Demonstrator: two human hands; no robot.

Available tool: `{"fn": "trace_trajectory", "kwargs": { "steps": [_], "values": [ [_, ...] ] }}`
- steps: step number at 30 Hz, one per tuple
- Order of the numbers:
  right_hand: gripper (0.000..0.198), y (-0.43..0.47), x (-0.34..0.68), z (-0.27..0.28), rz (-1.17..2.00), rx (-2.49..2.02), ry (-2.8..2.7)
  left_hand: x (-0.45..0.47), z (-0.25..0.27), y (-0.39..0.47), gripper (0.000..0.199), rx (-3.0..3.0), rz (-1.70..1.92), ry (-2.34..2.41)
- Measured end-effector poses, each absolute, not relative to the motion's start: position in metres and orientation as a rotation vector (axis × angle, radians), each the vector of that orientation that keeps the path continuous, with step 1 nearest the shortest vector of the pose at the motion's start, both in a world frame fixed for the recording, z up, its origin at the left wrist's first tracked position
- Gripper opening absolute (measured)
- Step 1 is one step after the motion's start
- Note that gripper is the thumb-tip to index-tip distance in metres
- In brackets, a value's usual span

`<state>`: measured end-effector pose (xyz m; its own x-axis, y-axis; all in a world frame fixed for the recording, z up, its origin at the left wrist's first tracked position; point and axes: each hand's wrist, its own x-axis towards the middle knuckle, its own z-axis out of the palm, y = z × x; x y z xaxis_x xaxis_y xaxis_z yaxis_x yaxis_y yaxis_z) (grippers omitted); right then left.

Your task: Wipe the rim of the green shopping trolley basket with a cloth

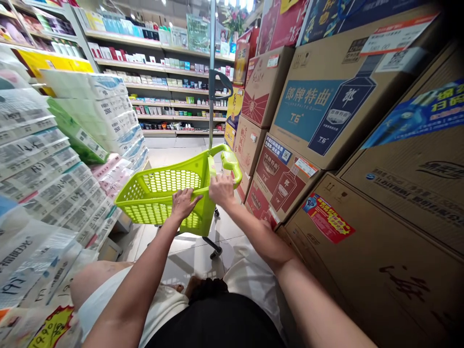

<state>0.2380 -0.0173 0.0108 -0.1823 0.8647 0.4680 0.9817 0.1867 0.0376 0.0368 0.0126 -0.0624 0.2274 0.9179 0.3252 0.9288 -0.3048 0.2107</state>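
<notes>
A lime-green plastic shopping cart point(163, 179) with pierced sides stands on dark wheeled legs in the aisle, turned sideways to me. Nothing shows inside the part of its basket that I can see. My left hand point(184, 203) grips the near side rim, its fingers curled over the edge. Close to the handle point(232, 166), my right hand point(222, 189) is closed on the cart's rim corner. Both arms reach forward from my body. The undersides of both hands are hidden.
Stacked cardboard cartons point(308, 111) wall the right side. Wrapped paper packs point(101, 106) pile up on the left, some leaning inward. A metal pole point(212, 116) with a dark hook stands behind the cart. Shelves of small boxed goods point(145, 67) line the back above a tiled floor point(166, 141).
</notes>
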Motion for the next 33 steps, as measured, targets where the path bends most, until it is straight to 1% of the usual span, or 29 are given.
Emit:
{"fn": "trace_trajectory", "kwargs": {
  "steps": [2,4,7,9,10,12,15,18,21,25,27,29,31,33],
  "values": [
    [0.033,-0.014,0.242,0.0,-0.562,-1.581,-2.176,0.036,-0.064,0.017,0.043,-2.48,-0.62,-1.832],
    [0.037,-0.008,0.253,-0.006,-0.572,-1.464,-2.19,0.036,-0.065,0.02,0.041,-2.527,-0.634,-1.832],
    [0.041,-0.001,0.261,-0.023,-0.551,-1.549,-1.878,0.038,-0.065,0.021,0.038,-2.555,-0.649,-1.858],
    [0.043,-0.002,0.25,-0.048,-0.597,-1.584,-1.666,0.04,-0.064,0.019,0.036,-2.552,-0.644,-1.883],
    [0.044,-0.004,0.241,-0.064,-0.641,-1.547,-1.667,0.041,-0.063,0.019,0.034,-2.552,-0.639,-1.89],
    [0.045,-0.008,0.226,-0.094,-0.707,-1.388,-1.837,0.04,-0.061,0.017,0.029,-2.564,-0.629,-1.886],
    [0.048,-0.005,0.221,-0.117,-0.707,-1.241,-1.975,0.036,-0.058,0.017,0.024,-2.595,-0.622,-1.866],
    [0.045,0.006,0.225,-0.116,-0.681,-1.365,-1.737,0.035,-0.057,0.019,0.022,-2.618,-0.616,-1.865],
    [0.044,0.005,0.207,-0.123,-0.609,-1.558,-1.471,0.041,-0.058,0.02,0.022,-2.62,-0.623,-1.885],
    [0.037,-0.009,0.182,-0.134,-0.417,-1.75,-1.524,0.046,-0.057,0.018,0.022,-2.613,-0.634,-1.906],
    [0.041,-0.009,0.19,-0.12,-0.342,-1.865,-1.439,0.047,-0.057,0.016,0.022,-2.617,-0.63,-1.906],
    [0.049,-0.004,0.211,-0.093,-0.309,-1.931,-1.22,0.047,-0.057,0.015,0.023,-2.623,-0.626,-1.902],
    [0.054,0.002,0.228,-0.067,-0.256,-1.889,-1.099,0.05,-0.057,0.015,0.024,-2.623,-0.628,-1.906],
    [0.056,-0.001,0.231,-0.06,-0.212,-1.862,-1.134,0.054,-0.058,0.016,0.025,-2.616,-0.635,-1.921]
  ]
}}
